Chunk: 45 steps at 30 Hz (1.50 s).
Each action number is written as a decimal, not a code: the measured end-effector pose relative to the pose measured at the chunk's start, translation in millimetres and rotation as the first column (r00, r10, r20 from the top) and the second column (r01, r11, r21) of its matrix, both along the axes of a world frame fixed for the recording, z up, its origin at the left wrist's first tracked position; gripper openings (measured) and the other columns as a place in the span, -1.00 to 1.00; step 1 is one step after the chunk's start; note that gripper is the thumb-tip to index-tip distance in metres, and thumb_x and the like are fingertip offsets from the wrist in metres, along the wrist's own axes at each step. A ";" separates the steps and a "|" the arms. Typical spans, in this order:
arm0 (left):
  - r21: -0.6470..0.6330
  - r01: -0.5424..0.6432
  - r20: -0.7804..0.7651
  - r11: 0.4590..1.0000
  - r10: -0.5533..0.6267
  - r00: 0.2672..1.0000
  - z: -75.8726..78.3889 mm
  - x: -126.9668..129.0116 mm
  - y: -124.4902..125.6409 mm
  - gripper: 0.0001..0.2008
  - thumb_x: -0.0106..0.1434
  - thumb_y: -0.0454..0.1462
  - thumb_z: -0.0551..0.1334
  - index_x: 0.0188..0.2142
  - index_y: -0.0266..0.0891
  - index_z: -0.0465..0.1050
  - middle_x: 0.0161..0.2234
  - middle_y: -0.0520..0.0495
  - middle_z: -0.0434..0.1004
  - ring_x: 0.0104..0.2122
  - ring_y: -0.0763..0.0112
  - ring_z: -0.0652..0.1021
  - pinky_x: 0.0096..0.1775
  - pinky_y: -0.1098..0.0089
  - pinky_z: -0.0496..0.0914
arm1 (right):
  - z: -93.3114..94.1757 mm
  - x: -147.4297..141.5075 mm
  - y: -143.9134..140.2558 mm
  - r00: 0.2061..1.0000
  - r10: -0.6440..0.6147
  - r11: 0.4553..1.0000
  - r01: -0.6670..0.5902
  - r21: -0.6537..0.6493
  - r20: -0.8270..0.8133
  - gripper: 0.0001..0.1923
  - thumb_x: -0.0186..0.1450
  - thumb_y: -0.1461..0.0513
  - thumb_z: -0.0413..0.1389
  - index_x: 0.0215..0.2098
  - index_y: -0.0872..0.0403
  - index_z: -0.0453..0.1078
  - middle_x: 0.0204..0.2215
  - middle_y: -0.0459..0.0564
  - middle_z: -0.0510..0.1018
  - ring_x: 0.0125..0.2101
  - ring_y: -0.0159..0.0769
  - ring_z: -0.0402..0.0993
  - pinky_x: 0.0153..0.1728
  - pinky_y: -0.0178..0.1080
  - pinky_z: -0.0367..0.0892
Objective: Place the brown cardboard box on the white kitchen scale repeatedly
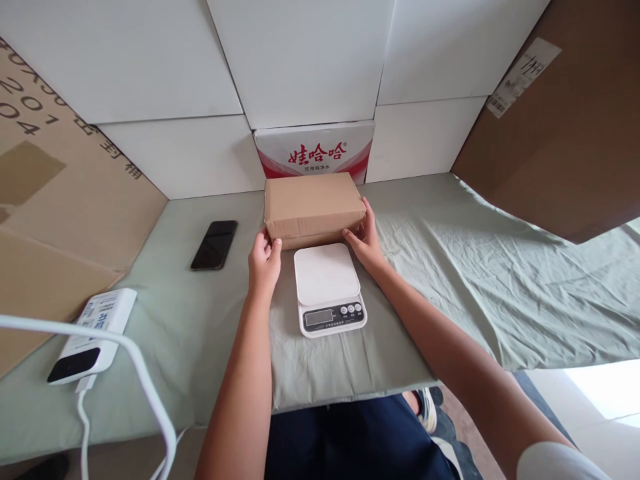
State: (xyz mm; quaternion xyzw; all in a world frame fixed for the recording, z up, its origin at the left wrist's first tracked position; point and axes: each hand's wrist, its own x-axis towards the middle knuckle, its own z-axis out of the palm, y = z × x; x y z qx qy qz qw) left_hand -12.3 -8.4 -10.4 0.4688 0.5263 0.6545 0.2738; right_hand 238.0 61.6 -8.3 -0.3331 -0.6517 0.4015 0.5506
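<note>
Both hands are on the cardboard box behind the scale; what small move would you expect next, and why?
Probably a lift of the box toward the person and onto the scale. The left hand and right hand grip its two near corners, it sits on the cloth right behind the scale, and the platform is bare.

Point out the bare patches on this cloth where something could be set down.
Widest bare cloth lies right of the right hand, up to the brown board. A smaller patch sits between phone, power bank and left hand. Crowded: the centre, with cardboard box and scale.
</note>
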 end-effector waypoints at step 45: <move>-0.092 -0.088 -0.007 0.992 0.088 0.996 -6.8 31.2 -134.4 -0.39 0.34 0.08 0.36 0.25 -0.18 0.50 0.18 -0.30 0.61 0.30 -0.02 0.51 0.33 0.12 0.39 | 4.0 56.8 -113.6 0.997 -0.075 0.988 0.071 0.141 0.026 -0.32 0.39 -0.07 0.22 0.41 -0.34 0.12 0.34 0.05 0.28 0.34 0.05 0.28 0.26 0.15 0.41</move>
